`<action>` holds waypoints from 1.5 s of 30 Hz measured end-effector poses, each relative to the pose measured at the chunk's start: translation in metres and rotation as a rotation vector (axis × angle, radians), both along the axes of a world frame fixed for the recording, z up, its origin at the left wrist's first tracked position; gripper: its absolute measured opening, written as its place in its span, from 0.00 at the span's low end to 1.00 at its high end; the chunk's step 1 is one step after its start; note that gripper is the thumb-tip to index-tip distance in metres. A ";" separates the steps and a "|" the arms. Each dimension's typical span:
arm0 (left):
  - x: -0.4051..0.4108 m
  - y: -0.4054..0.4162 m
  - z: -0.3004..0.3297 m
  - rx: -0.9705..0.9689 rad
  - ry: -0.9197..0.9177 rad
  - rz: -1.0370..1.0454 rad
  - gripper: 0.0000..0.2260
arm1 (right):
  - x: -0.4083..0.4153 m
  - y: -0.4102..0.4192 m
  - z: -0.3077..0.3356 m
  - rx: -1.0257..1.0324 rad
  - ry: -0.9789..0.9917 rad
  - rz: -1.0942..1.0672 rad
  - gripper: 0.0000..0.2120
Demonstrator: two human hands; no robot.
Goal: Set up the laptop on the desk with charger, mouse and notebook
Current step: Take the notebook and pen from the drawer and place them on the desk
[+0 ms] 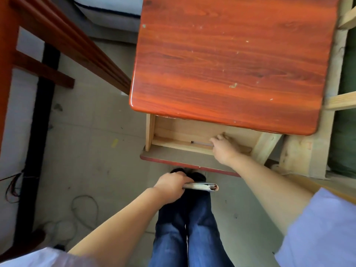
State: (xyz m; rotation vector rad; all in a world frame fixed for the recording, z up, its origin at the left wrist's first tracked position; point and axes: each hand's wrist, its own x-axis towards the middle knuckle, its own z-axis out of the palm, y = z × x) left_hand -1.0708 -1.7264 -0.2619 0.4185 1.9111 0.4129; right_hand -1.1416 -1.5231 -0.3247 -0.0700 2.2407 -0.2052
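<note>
A red-brown wooden desk (231, 60) fills the upper middle of the head view, its top bare. Below its front edge a pale wooden drawer (173, 135) stands pulled out. My right hand (224, 149) reaches into the drawer's right part, fingers closed on a thin grey pen (200, 143) that lies along the drawer's front wall. My left hand (171, 186) hangs lower, in front of my knees, shut on a closed notebook (202, 186) held flat and seen edge-on. No laptop, charger or mouse is in view.
A red wooden bed frame (57, 35) runs along the left. Pale wooden framing (300, 151) stands right of the desk. Loose cables (84, 207) lie on the grey floor at lower left. My legs in blue jeans (188, 228) are below the drawer.
</note>
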 end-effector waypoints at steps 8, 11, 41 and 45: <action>0.008 -0.001 0.001 0.003 -0.025 0.032 0.21 | 0.004 0.004 0.017 -0.193 0.110 -0.090 0.02; 0.005 -0.005 0.006 -0.023 -0.039 0.025 0.21 | 0.015 0.004 0.054 -0.352 0.099 -0.300 0.09; -0.050 0.030 0.073 -0.041 0.167 -0.165 0.22 | 0.011 -0.007 0.148 -0.841 0.005 -2.659 0.21; -0.089 0.042 0.073 -0.075 0.183 -0.199 0.27 | -0.028 0.002 0.153 -0.938 -0.025 -2.575 0.22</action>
